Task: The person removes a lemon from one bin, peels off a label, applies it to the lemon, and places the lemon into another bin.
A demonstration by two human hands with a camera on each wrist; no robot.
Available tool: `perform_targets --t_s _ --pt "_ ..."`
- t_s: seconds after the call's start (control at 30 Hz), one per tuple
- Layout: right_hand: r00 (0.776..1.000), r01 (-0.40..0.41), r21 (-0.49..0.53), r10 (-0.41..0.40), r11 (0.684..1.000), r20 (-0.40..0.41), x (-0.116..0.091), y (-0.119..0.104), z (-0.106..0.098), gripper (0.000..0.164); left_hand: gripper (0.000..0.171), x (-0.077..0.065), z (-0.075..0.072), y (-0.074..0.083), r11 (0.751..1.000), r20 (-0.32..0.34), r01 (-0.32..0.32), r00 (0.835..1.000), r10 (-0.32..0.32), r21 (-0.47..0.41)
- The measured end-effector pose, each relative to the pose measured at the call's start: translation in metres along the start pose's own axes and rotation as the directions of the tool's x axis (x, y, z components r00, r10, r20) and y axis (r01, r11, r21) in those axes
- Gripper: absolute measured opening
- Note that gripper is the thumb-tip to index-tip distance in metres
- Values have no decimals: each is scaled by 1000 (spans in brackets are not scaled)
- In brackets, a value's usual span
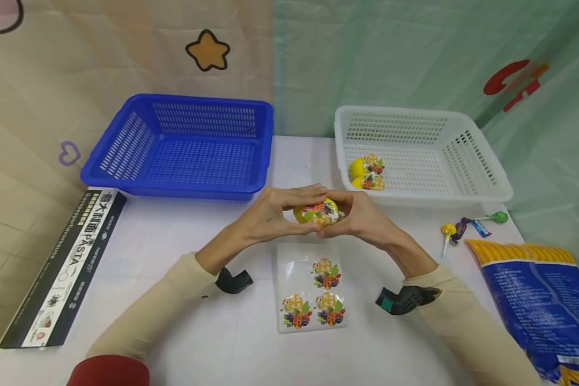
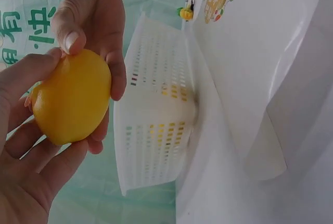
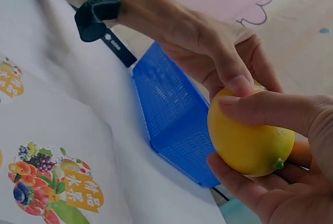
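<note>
A yellow lemon (image 2: pixel 78 99) is held between both hands above the table, a fruit-print sticker (image 1: pixel 320 212) on its upper side. My left hand (image 1: pixel 275 213) grips it from the left, fingers and thumb bent around it. From the other side my right hand (image 1: pixel 359 215) holds it, thumb and fingers curled on it; in the right wrist view the lemon's green stem end shows. Below the hands lies a white sticker sheet (image 1: pixel 294 268) bearing several fruit-print stickers. Lemons with the same stickers (image 1: pixel 358 169) sit in the left part of the white basket (image 1: pixel 424 199).
A blue basket (image 1: pixel 198 188) stands at the back left. The black pasta box (image 1: pixel 62 273) lies along the left edge. On the right are lollipops, including a yellow one (image 1: pixel 447 230) and a green one (image 1: pixel 499 217), and a blue and yellow bag (image 1: pixel 540 300).
</note>
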State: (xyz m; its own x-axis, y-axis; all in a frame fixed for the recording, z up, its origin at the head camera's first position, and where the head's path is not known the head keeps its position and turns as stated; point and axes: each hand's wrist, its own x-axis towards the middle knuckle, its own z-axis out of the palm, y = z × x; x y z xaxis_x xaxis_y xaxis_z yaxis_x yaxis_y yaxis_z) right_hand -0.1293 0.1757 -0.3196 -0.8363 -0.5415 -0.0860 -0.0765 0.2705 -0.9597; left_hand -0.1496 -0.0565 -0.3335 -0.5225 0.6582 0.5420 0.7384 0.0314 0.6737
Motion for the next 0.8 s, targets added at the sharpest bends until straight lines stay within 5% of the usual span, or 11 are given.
perform_targets --t_s 0.2,0.4,0.57,0.67,0.8 --pt "999 -54 23 53 998 8 -2 -4 -5 82 51 4 1 0 998 -18 -25 1000 26 51" --pt "996 -8 -11 8 1000 85 -13 -9 -23 85 52 6 1 -3 999 -77 -28 997 30 27" --pt "985 36 -112 -54 993 -161 -35 -7 -67 61 52 3 -2 -5 1000 -126 17 992 -15 17" --pt "941 12 -206 -81 978 -327 -52 2 -104 53 51 1 -2 -6 999 -130 47 990 -46 6" --pt "862 -161 -315 -23 935 -507 -77 24 -157 55 50 -1 -2 -7 997 -127 79 989 -77 14"
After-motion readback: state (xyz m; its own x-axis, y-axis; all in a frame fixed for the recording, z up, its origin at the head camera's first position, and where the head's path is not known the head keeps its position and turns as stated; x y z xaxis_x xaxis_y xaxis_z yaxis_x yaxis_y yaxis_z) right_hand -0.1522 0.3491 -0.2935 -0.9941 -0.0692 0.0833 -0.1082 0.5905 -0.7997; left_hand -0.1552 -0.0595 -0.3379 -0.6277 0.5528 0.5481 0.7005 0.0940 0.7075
